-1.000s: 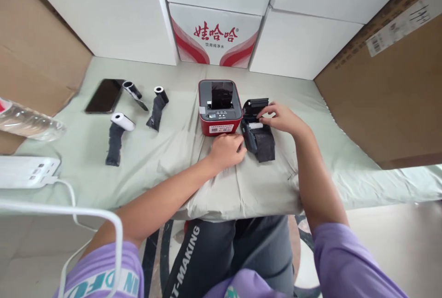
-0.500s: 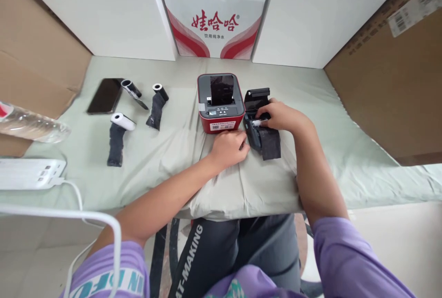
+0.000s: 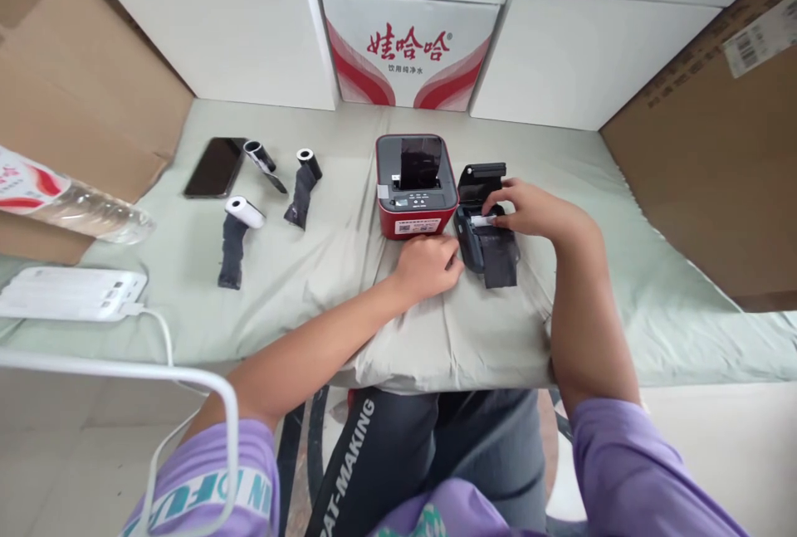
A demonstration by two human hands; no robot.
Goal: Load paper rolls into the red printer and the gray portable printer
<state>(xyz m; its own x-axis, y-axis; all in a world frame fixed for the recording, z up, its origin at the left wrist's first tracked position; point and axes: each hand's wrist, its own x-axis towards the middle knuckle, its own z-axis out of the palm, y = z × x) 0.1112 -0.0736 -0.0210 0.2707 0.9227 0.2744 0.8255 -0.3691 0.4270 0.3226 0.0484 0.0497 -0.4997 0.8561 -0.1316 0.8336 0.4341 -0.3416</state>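
A: Small printer (image 3: 468, 240), where and how does it look?

B: On the cloth (image 3: 336, 271), just right of the red printer (image 3: 416, 223). Dark shell, lid (image 3: 482, 176) swung up at the far end. White paper roll (image 3: 483, 222) in the open bay. Dark paper strip (image 3: 501, 261) draped off the near side, flat and squarish at its end.

A: Orientation?

B: Long axis runs near-far, near end skewed a bit right. Lid end faces the white boxes (image 3: 535, 56). Roll lies crosswise, roughly left-right. Strip's free end points back at the wearer.

A: Hands?

B: Right hand (image 3: 526, 207) is over the bay, digits bent down at the roll. Can't tell if they're clamped on it. Left hand (image 3: 428, 266): fingers curled in together, loose fist, resting in front of the red printer.
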